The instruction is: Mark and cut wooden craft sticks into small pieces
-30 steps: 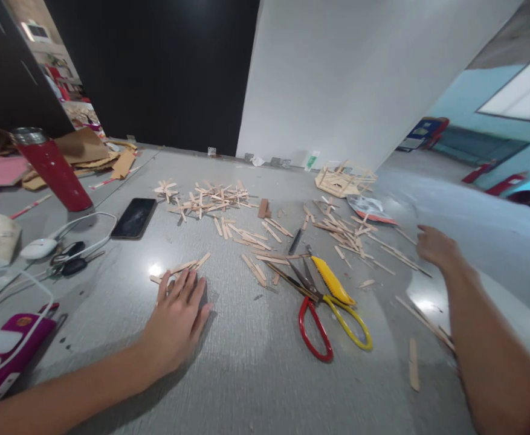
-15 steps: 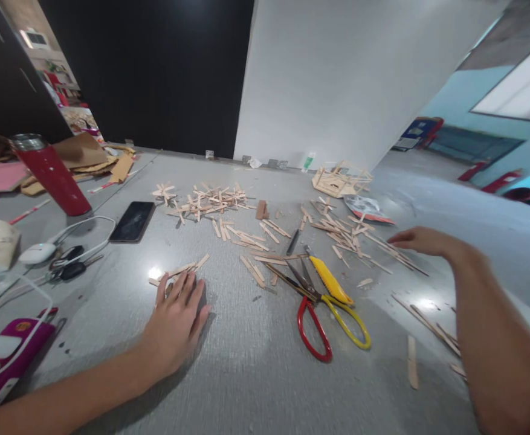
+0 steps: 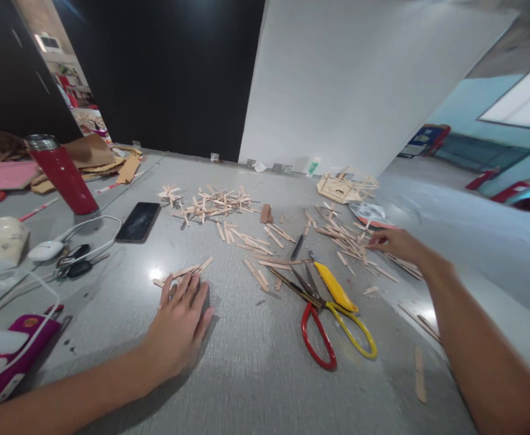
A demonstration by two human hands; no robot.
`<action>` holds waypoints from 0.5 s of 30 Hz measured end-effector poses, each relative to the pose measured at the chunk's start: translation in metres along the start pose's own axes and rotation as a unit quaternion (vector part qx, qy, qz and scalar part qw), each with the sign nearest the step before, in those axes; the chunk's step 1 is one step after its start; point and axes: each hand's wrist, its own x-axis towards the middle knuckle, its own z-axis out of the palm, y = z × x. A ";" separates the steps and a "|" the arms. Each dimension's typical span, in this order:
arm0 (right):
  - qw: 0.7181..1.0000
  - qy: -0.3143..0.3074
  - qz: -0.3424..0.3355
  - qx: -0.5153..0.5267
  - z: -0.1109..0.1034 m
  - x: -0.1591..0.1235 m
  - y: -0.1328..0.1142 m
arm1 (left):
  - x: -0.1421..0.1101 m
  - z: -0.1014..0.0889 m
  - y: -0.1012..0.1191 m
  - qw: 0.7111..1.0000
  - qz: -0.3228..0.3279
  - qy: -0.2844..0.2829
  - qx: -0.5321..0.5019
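Our right hand (image 3: 396,244) has moved in to the right stick pile (image 3: 346,242), bringing it within reach; we cannot tell if the curled fingers grip anything. Our left hand (image 3: 179,323) lies spread by loose sticks (image 3: 206,264).

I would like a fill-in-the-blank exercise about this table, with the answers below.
The scissors have one red handle and one ____ handle.
The hand nearer to the phone is the person's ____ one.
The other hand is by loose wooden sticks in the picture's ____ half.

Missing words: yellow; left; right.
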 end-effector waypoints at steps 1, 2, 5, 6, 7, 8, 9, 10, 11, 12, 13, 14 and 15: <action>1.000 -0.013 0.003 -0.003 0.000 0.001 0.002 | 0.000 0.000 0.000 1.000 0.001 -0.002 0.001; 1.000 -0.023 0.005 -0.006 0.001 0.003 0.005 | 0.000 0.000 0.000 1.000 0.002 -0.004 0.001; 0.999 -0.038 0.017 -0.015 0.004 0.009 0.011 | 0.000 0.000 -0.001 1.000 -0.001 -0.007 -0.001; 0.999 -0.039 0.023 -0.019 0.005 0.011 0.013 | 0.000 0.000 -0.001 1.000 -0.002 -0.009 -0.001; 0.999 -0.037 0.030 -0.021 0.006 0.013 0.016 | 0.000 0.000 -0.001 1.000 -0.002 -0.011 0.000; 0.999 -0.032 0.037 -0.023 0.007 0.015 0.019 | 0.000 -0.001 -0.001 1.000 -0.001 -0.012 0.002; 0.999 -0.024 0.043 -0.023 0.007 0.016 0.022 | 0.000 -0.001 -0.001 1.000 0.001 -0.013 0.004; 0.999 -0.013 0.048 -0.021 0.008 0.017 0.025 | 0.000 -0.001 -0.001 1.000 0.003 -0.013 0.006; 0.999 0.003 0.050 -0.019 0.009 0.018 0.027 | 0.000 -0.001 -0.001 1.000 0.005 -0.014 0.007; 0.998 0.024 0.049 -0.014 0.010 0.020 0.030 | 0.000 -0.001 -0.001 1.000 0.006 -0.014 0.007; 0.998 0.051 0.044 -0.009 0.012 0.021 0.031 | 0.000 -0.001 -0.001 1.000 0.005 -0.013 0.006; 0.996 0.084 0.034 -0.001 0.014 0.023 0.033 | 0.000 -0.001 -0.001 1.000 0.004 -0.013 0.004; 0.993 0.120 0.021 0.007 0.016 0.025 0.033 | 0.000 -0.001 -0.001 1.000 0.001 -0.012 0.001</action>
